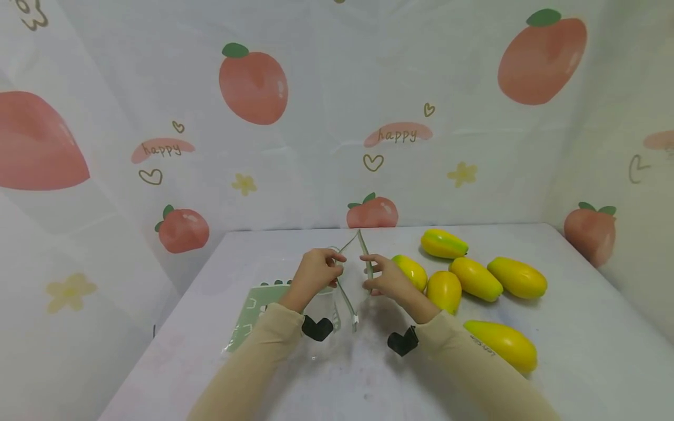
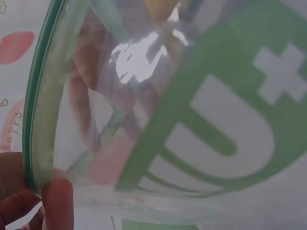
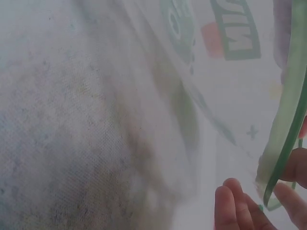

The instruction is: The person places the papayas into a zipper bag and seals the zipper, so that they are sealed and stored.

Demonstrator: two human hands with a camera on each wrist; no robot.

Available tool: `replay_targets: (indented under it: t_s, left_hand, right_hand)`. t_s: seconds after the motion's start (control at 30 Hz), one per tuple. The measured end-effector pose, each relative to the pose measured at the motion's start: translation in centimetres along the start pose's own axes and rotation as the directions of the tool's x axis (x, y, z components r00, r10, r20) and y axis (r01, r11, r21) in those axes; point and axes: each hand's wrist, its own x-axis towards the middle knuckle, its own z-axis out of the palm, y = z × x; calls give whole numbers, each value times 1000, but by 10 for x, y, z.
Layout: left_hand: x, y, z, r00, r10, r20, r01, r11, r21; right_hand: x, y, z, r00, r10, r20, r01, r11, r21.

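Observation:
A clear zip bag (image 1: pixel 346 297) with a green zip strip and green printing stands between my hands, its mouth spread apart. My left hand (image 1: pixel 317 269) pinches one side of the mouth; in the left wrist view its fingers (image 2: pixel 58 203) hold the end of the zip strip. On the opposite side my right hand (image 1: pixel 388 277) holds the other zip strip (image 3: pixel 287 115), with some fingers (image 3: pixel 235 203) extended beside it. Through the clear film, the left wrist view shows fingers of the other hand. Much of the bag is faint in the head view.
Several yellow-green fruits like mangoes (image 1: pixel 476 279) lie at the right, one of them (image 1: pixel 502 345) nearer the front beside the right sleeve. A flat green-printed bag or stack (image 1: pixel 244 316) lies left of the left forearm. A fruit-patterned cloth (image 1: pixel 316 164) hangs behind the white table (image 1: pixel 574 327).

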Motion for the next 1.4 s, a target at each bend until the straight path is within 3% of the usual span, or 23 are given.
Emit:
replay_targets:
  t_s: [0.77, 0.97, 1.13, 1.4]
  left_hand:
    - [0, 3, 3, 1000, -13, 14, 13, 1000, 22]
    - [0, 3, 3, 1000, -8, 11, 8, 1000, 17]
    - [0, 2, 3, 1000, -3, 8, 3, 1000, 4]
    - [-2, 0, 2, 1000, -3, 8, 3, 1000, -6]
  right_hand:
    - [-2, 3, -2, 999, 27, 18, -27, 999, 16]
    - [-7, 1, -11, 998, 40, 48, -39, 999, -26]
    - [-18, -3, -25, 994, -49, 99, 50, 999, -14]
    - [-45, -15, -59, 976, -182, 118, 194, 976, -97]
